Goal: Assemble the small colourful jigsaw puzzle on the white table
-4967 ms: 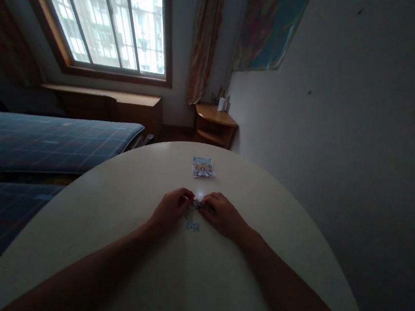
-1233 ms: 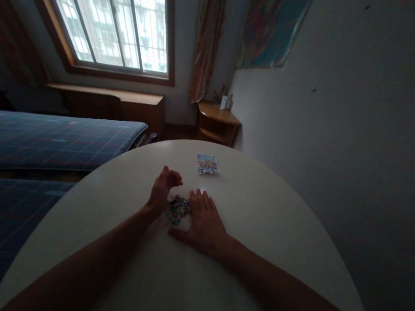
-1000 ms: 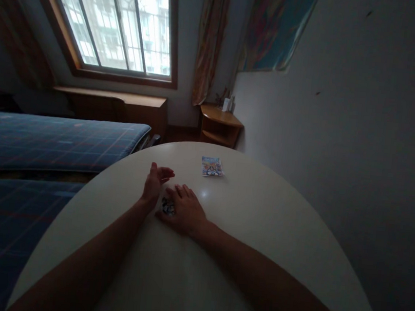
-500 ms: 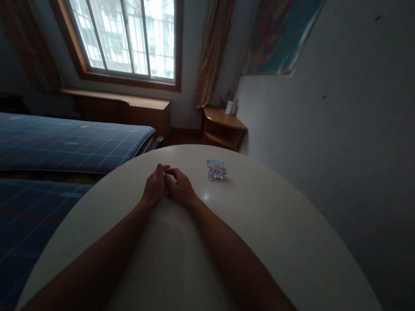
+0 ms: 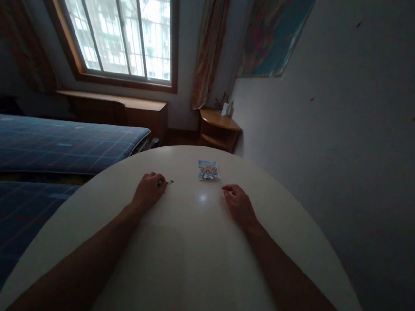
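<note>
My left hand (image 5: pixel 148 191) rests on the round white table (image 5: pixel 190 261), curled into a fist. A bit of the small colourful pieces (image 5: pixel 168 182) sticks out past its fingertips; the others are hidden inside. My right hand (image 5: pixel 238 205) lies palm down on the table to the right, fingers loosely stretched, and holds nothing. Between the hands and a little farther away lies a small colourful picture card (image 5: pixel 208 170), flat on the table and touched by neither hand.
A grey wall runs close along the table's right side. A bed with a blue checked cover (image 5: pixel 47 140) stands to the left. A wooden corner shelf (image 5: pixel 217 127) and a low wooden bench under the window lie beyond the table.
My right hand swept the colourful pieces leftward into my cupped left hand, which closed on them. Since then the hands have parted, the right one moving away to the right.
</note>
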{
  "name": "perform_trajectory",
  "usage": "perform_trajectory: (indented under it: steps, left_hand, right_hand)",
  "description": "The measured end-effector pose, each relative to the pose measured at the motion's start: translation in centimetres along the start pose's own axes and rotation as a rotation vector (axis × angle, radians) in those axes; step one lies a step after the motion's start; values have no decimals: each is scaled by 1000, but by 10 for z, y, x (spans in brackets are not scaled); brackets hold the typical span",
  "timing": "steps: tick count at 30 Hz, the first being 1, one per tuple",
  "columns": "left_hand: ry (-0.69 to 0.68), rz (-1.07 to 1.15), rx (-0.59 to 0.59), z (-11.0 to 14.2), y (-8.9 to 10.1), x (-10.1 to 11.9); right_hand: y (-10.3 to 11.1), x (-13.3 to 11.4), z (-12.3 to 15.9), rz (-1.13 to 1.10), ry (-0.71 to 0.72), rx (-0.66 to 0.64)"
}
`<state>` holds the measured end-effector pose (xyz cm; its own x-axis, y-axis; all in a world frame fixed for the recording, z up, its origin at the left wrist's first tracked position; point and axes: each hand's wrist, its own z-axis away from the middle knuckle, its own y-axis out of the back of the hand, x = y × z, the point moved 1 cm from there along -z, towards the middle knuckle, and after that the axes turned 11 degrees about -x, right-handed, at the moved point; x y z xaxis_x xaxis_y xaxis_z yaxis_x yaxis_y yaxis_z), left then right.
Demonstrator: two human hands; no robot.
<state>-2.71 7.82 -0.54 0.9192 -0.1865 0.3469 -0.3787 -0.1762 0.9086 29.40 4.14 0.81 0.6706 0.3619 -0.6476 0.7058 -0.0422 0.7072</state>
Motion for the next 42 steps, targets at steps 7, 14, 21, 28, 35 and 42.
perform_trajectory:
  steps: [7,14,21,28,35,42]
  left_hand:
    - [-51,-55,-17,3,-2,4]
    - [19,-120,43,1,-1,7]
    - [-197,-149,191,27,1,56]
    - [-423,-44,-317,44,-16,84]
    - [-388,-36,-346,40,-17,78]
    - [-394,-32,-335,41,-16,81]
  right_hand:
    - [-7,-9,2,112,72,-119]
    - [-8,-12,1,215,96,-169]
    - [-9,-22,4,336,100,-264]
    - [-15,-29,15,414,78,-398]
    - [-15,-28,17,430,61,-429]
    - [-14,-31,16,433,48,-416]
